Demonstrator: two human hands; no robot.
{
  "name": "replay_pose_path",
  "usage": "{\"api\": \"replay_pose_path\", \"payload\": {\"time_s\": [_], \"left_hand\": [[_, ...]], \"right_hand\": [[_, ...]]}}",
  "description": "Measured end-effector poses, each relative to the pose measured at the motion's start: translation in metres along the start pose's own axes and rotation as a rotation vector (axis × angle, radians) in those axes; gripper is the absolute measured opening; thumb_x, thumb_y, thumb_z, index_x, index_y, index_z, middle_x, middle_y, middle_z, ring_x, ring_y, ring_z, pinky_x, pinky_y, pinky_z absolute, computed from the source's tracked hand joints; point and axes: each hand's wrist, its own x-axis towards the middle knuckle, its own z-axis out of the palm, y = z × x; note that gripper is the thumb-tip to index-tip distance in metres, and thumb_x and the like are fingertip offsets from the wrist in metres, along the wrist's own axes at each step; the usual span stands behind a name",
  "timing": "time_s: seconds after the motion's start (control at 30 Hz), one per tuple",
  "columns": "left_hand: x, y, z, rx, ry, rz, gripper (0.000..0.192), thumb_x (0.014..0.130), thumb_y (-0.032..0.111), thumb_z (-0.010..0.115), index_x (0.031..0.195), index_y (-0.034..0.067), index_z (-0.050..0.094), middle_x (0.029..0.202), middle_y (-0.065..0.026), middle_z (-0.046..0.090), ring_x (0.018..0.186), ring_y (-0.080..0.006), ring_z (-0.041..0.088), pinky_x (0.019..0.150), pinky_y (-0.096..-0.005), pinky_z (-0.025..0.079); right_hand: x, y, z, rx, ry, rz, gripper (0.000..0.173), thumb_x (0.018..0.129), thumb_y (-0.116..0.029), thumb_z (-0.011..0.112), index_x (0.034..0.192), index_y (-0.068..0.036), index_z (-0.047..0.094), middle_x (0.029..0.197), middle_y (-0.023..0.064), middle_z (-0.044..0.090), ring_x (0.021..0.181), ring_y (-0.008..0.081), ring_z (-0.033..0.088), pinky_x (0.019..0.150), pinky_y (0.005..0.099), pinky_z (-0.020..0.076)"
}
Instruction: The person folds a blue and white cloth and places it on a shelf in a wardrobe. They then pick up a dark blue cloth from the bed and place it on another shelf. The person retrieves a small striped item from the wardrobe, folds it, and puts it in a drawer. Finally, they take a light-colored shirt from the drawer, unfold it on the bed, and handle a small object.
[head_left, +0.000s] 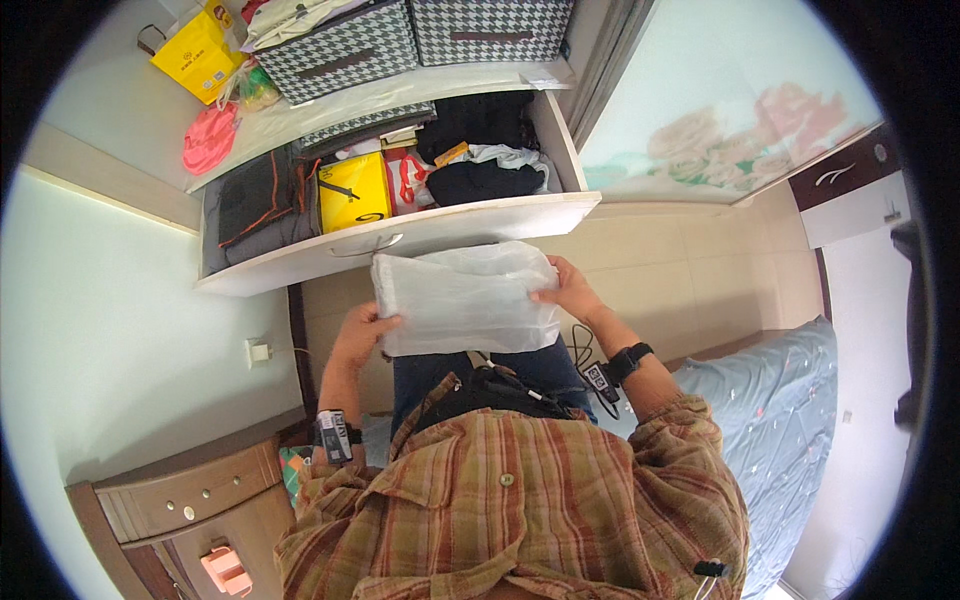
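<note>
Between my two hands is a translucent white plastic bag (469, 300), flattened into a rough rectangle above my thighs. My left hand (364, 330) grips its left edge, thumb on top. My right hand (571, 289) pinches the right edge in the same way, with the other fingers hidden beneath. Just beyond the bag stands a pulled-out white drawer (450, 225). Inside it are folded dark grey cloth (259, 202) with orange trim, a yellow box (354, 193), a red and white bag (409, 180) and black clothing (484, 182).
Houndstooth storage boxes (337, 56) sit on the shelf above the drawer. A yellow paper bag (196, 56) and a pink bag (210, 139) are at its left. A bed with a grey-blue sheet (757, 405) lies to my right. At lower left is a wooden cabinet (202, 495).
</note>
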Motion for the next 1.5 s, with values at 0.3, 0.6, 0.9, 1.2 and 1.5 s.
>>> {"api": "replay_pose_path", "payload": {"time_s": [0.3, 0.6, 0.9, 1.2, 1.5], "left_hand": [[0.013, 0.089, -0.113, -0.424, 0.490, 0.292, 0.031, 0.085, 0.008, 0.064, 0.115, 0.006, 0.057, 0.108, -0.0084, 0.063, 0.094, -0.0171, 0.061, 0.077, -0.0312, 0.052], [0.135, 0.104, -0.186, -0.714, 0.722, 0.410, 0.043, 0.089, 0.017, 0.063, 0.124, 0.004, 0.044, 0.116, -0.0129, 0.055, 0.101, -0.0293, 0.058, 0.079, -0.0417, 0.054], [0.151, 0.051, -0.149, -0.327, 0.844, 0.280, 0.059, 0.083, 0.002, 0.061, 0.134, 0.001, 0.033, 0.128, -0.0171, 0.044, 0.109, -0.0308, 0.051, 0.076, -0.0371, 0.048], [0.162, 0.057, -0.081, 0.727, 1.401, 0.432, 0.093, 0.069, 0.011, 0.074, 0.139, -0.009, 0.014, 0.141, -0.0314, 0.019, 0.133, -0.0427, 0.017, 0.109, -0.0499, 0.015], [0.171, 0.086, 0.022, 0.759, 0.276, 0.594, 0.072, 0.068, 0.007, 0.073, 0.132, -0.001, 0.040, 0.121, -0.0203, 0.053, 0.114, -0.0343, 0.052, 0.099, -0.0379, 0.039]], "right_hand": [[0.041, -0.095, -0.010, 0.156, -0.274, -0.145, 0.047, 0.083, -0.001, 0.066, 0.126, 0.000, 0.047, 0.089, 0.0088, 0.068, 0.083, 0.0126, 0.064, 0.076, 0.0265, 0.0517], [0.188, -0.088, -0.043, -0.685, 0.307, -0.213, 0.035, 0.076, -0.014, 0.068, 0.109, -0.004, 0.061, 0.096, 0.0166, 0.067, 0.092, 0.0257, 0.066, 0.080, 0.0363, 0.0523], [0.234, -0.053, -0.019, -1.085, 0.067, 0.167, 0.065, 0.080, -0.046, 0.065, 0.120, 0.003, 0.052, 0.111, 0.0217, 0.062, 0.107, 0.0343, 0.059, 0.092, 0.0391, 0.0473], [0.218, -0.069, -0.005, -1.117, 0.078, -0.096, 0.030, 0.083, -0.033, 0.062, 0.103, -0.011, 0.066, 0.101, 0.0178, 0.065, 0.090, 0.0339, 0.064, 0.081, 0.0416, 0.0512], [0.183, -0.115, 0.062, -0.621, 0.093, -0.709, 0.022, 0.084, -0.017, 0.057, 0.093, 0.003, 0.057, 0.091, 0.0225, 0.062, 0.084, 0.0386, 0.061, 0.073, 0.0466, 0.0496]]}}
